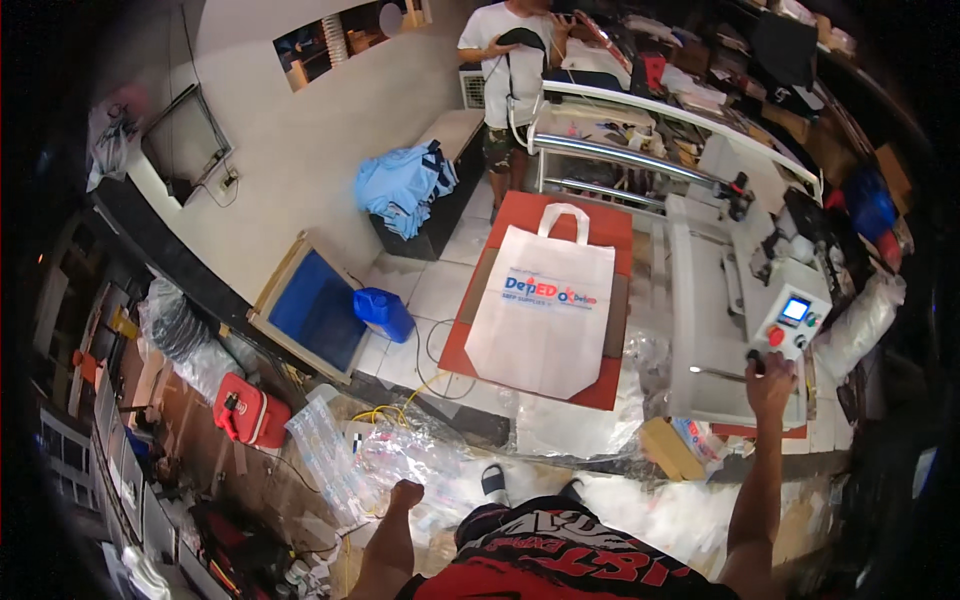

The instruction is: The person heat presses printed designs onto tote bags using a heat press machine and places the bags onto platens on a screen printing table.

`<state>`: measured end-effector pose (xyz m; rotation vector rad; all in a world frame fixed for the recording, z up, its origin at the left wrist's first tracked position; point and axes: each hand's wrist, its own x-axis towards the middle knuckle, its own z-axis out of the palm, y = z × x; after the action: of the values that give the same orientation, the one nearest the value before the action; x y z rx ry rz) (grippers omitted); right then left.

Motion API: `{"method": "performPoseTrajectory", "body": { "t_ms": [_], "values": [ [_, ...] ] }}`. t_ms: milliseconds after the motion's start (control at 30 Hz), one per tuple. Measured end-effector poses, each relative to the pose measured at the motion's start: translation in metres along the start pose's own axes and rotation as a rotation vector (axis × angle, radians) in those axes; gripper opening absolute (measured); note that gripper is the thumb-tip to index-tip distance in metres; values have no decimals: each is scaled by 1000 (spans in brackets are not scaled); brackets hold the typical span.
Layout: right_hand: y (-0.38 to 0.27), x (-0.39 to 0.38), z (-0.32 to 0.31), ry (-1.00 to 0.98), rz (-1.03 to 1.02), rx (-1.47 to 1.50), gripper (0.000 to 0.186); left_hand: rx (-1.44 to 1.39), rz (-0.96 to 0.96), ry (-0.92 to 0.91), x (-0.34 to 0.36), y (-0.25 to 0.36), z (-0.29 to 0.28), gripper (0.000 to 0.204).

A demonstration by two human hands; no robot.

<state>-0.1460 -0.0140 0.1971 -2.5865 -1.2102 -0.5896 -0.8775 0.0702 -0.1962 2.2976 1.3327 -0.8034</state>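
Note:
A white tote bag [550,312] with blue and red print lies flat, handles pointing away, on the red-orange platen [480,330] of a heat press. To its right is the grey-white press head [715,300], with a control box [795,312] bearing a lit screen and a red button. My right hand [772,382] is closed round the black-knobbed handle [754,358] at the head's near end. My left hand [406,493], low and left of my body, is curled closed in front of clear plastic sheeting [400,455]; I see nothing in it.
Another person [515,70] stands beyond the press, holding a dark item. Light blue garments [405,185] lie on a dark box. A blue screen frame [318,305] leans near a blue jug [383,314]; a red canister [250,412] sits left. Yellow cord [405,408] crosses the floor.

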Motion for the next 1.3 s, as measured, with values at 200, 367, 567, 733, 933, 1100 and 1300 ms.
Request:
{"method": "performPoseTrajectory", "body": {
  "t_ms": [200, 367, 567, 733, 933, 1100, 1300],
  "values": [
    [-15, -8, 13, 132, -294, 262, 36, 1, 53, 321, -11, 78, 25, 23],
    [-91, 2, 36, -29, -518, 707, 24, -378, -265, 323, -54, 118, 109, 23],
    [-176, -2, 40, 84, -687, 744, 19, -582, -308, 18, -107, 182, 134, 22],
    [-227, 0, 53, 105, -719, 714, 21, -168, -60, -136, -135, 219, 149, 9],
    [-288, -13, 49, 90, -740, 692, 24, -356, -113, -36, -198, 235, 228, 14],
    [-274, -58, 31, 210, -643, 1069, 29, -1235, -667, -154, -264, 295, 260, 16],
    [-78, -116, 42, -57, -494, 956, 27, -1497, -479, 221, -317, 339, 221, 27]
  ]
}}
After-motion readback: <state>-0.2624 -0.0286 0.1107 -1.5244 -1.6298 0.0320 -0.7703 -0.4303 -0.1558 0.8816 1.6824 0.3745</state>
